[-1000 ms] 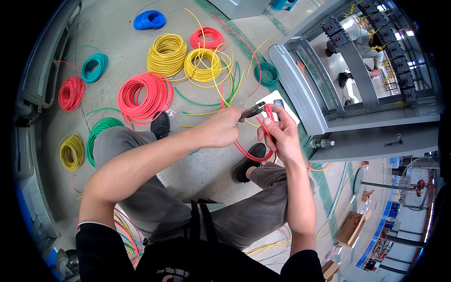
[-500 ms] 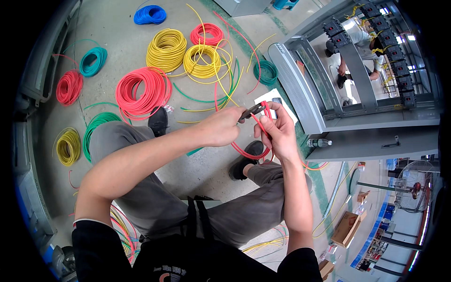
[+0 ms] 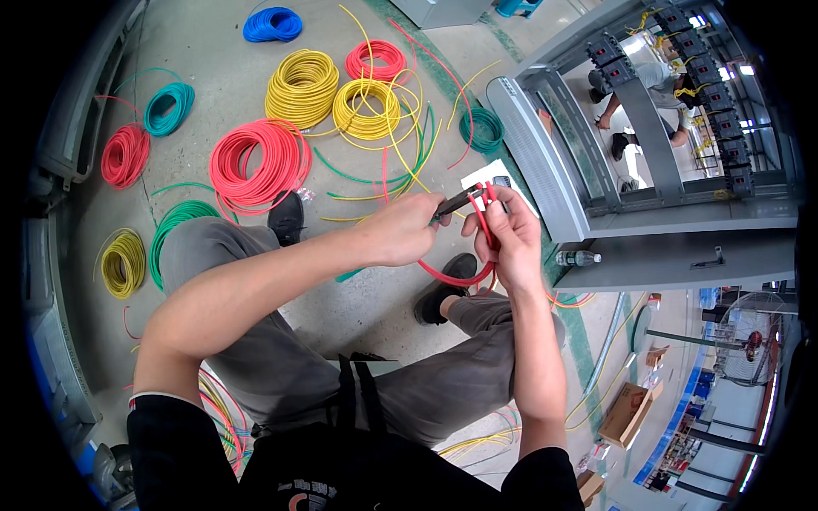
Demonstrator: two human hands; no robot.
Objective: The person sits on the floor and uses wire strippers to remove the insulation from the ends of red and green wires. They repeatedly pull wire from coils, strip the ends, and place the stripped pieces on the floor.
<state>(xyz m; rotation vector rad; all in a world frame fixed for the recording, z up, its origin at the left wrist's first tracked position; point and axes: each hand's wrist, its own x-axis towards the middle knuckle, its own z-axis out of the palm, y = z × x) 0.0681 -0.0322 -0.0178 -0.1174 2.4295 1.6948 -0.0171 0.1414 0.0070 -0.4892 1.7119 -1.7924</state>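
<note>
My left hand (image 3: 404, 230) is closed around a pair of dark pliers (image 3: 457, 203). Their jaws point up to the right and meet the ends of red wires, though whether they grip one I cannot tell. In my right hand (image 3: 514, 234), several red wires (image 3: 487, 223) are pinched between thumb and fingers with their ends upward. A loop of the red wire (image 3: 447, 278) hangs below the hands, over my right shoe (image 3: 443, 294). Behind the right hand, a white sheet (image 3: 490, 175) with a dark device on it lies on the floor.
Coils of red (image 3: 256, 166), yellow (image 3: 302, 89), green (image 3: 181, 226) and blue wire (image 3: 273, 25) are spread over the floor ahead and left. On the right lies a grey metal cabinet (image 3: 665, 251), with a bottle (image 3: 579, 258) beside it. Through its frame, another person (image 3: 656, 85) shows.
The pliers and the wire ends have shifted slightly against each other, and the right hand's fingers have regripped the red wires. The person behind the cabinet frame has moved.
</note>
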